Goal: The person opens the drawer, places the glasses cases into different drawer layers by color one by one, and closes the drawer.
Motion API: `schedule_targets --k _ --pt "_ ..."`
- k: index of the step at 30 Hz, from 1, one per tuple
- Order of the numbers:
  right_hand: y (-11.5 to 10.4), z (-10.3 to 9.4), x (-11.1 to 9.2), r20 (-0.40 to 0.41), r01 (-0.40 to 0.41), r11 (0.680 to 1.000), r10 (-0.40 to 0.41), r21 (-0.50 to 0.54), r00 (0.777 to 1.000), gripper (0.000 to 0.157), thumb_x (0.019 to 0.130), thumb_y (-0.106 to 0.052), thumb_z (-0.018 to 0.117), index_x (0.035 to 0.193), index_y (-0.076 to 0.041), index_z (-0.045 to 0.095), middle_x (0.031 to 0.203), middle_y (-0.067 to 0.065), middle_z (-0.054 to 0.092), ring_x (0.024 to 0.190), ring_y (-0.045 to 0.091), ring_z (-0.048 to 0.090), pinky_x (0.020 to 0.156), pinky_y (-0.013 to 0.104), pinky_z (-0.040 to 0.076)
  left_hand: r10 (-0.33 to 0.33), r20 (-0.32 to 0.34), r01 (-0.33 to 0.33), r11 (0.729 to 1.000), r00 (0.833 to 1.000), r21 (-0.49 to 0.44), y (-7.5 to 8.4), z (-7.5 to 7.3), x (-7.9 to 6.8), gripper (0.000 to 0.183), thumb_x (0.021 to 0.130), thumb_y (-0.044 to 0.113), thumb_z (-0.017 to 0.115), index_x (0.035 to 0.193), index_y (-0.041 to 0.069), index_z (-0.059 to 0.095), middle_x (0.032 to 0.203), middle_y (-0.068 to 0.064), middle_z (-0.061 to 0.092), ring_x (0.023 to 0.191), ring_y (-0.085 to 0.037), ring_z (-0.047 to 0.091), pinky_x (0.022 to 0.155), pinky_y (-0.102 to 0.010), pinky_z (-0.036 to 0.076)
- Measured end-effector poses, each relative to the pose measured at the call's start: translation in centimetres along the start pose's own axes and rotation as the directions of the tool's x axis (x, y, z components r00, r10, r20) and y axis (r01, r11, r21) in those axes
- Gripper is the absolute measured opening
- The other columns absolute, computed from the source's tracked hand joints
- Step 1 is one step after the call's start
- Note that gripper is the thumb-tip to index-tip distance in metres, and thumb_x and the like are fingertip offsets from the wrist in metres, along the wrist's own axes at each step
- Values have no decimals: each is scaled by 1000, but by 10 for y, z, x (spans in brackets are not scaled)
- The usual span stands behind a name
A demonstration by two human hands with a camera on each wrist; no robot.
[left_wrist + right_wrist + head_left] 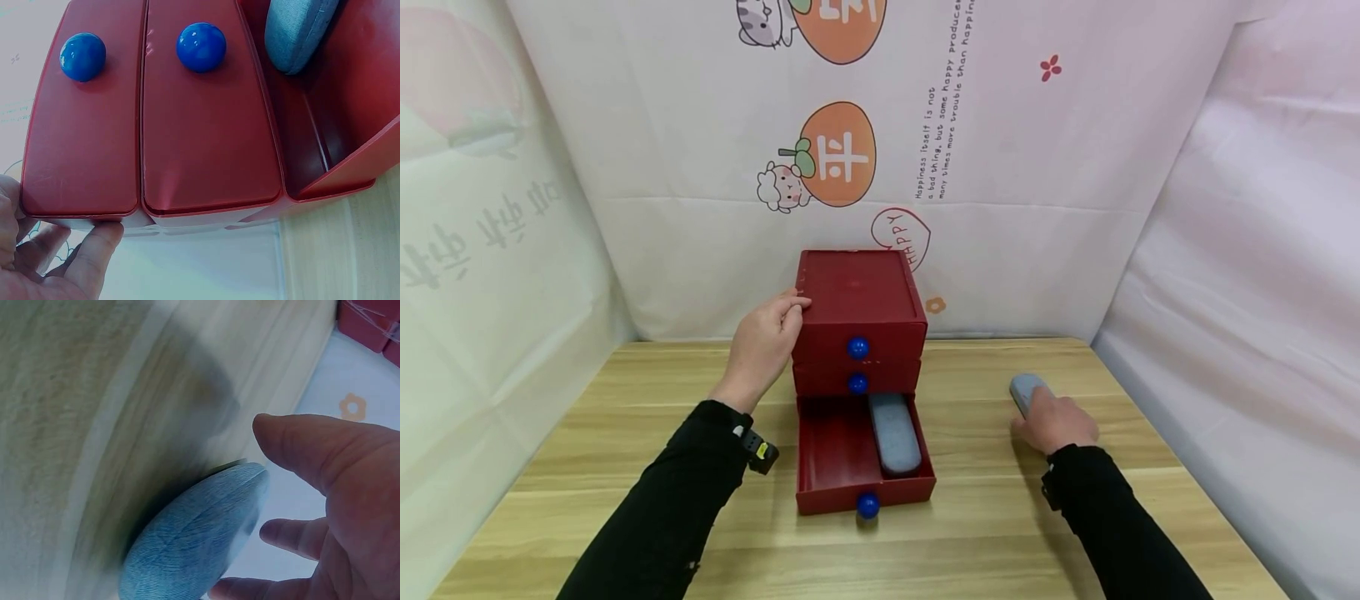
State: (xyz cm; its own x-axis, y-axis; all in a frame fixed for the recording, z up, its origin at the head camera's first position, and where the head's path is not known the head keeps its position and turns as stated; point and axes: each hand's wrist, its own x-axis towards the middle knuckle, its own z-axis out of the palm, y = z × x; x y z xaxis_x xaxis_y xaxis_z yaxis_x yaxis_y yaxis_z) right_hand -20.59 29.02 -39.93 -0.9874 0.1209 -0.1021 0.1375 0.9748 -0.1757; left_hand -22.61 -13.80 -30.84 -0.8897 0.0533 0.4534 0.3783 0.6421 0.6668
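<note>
A red drawer cabinet (861, 287) with blue round knobs stands mid-table, its bottom drawer (838, 450) pulled out. One grey-blue glasses case (895, 437) lies lengthwise along that drawer's right side. My left hand (765, 342) holds the cabinet's upper left edge; in the left wrist view its fingers (94, 250) touch the side wall. At the right, a second glasses case (1026, 390) lies on the table, partly covered by my right hand (1058, 423). The right wrist view shows the thumb (300, 440) apart from this case (200, 534), with the fingers spread beside it.
The wooden table (970, 533) ends at a printed white cloth (1037, 208) hanging behind the cabinet. More white cloth hangs at both sides. The two upper drawers, with knobs (858, 347) in front, are closed above the extended one.
</note>
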Motion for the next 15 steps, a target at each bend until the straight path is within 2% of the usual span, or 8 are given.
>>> schedule_targets --k 7,12,15 --pt "5 3 6 35 -25 1000 25 -20 999 52 86 -30 61 124 2 47 93 26 59 73 33 55 56 46 47 0 -3 0 1000 1000 2 0 0 0 45 104 33 34 129 11 64 148 -6 49 137 -19 40 99 -41 44" --pt "6 3 7 19 -11 1000 12 -19 1000 51 86 -28 62 123 3 47 92 26 60 73 33 56 56 47 47 3 -2 -3 1000 1000 11 0 0 -1 45 104 33 34 129 11 64 148 -7 49 136 -20 41 109 -44 39" --pt "8 3 8 9 -3 1000 3 -18 1000 52 86 -27 63 123 3 45 94 28 60 74 33 56 56 47 47 0 -3 0 1000 1000 12 1 0 -1 44 104 32 34 129 12 64 148 -6 49 136 -19 41 110 -44 37"
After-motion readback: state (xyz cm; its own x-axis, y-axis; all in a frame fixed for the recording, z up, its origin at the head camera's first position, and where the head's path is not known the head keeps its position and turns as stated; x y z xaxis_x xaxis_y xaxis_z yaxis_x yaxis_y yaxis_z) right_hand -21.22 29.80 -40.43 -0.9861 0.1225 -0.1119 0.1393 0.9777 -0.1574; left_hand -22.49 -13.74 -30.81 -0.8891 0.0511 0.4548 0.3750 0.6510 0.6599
